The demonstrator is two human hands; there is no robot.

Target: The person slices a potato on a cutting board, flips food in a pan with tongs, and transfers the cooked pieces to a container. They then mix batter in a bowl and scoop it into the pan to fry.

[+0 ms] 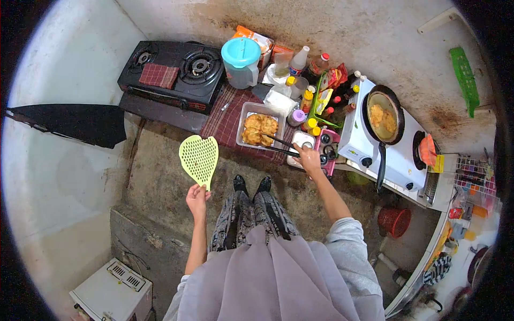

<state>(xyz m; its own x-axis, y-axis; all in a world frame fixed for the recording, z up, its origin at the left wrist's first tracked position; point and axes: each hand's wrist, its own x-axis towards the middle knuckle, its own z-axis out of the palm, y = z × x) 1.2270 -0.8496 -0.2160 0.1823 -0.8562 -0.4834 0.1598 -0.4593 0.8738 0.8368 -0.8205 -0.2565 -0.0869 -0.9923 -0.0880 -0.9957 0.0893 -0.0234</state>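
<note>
My left hand is closed round the handle of a yellow-green, heart-shaped perforated plastic paddle, held over the floor. My right hand grips a pair of long black chopsticks. Their tips reach the fried fritters, golden brown and piled in a clear plastic container. That container sits on a dark red checked cloth. More fritters lie in oil in a frying pan on the white stove to the right.
A black gas stove stands at the back left, beside a blue-lidded pitcher. Several bottles and a pink tray crowd between container and white stove. The pan's handle juts over the counter edge. A red basket stands lower right.
</note>
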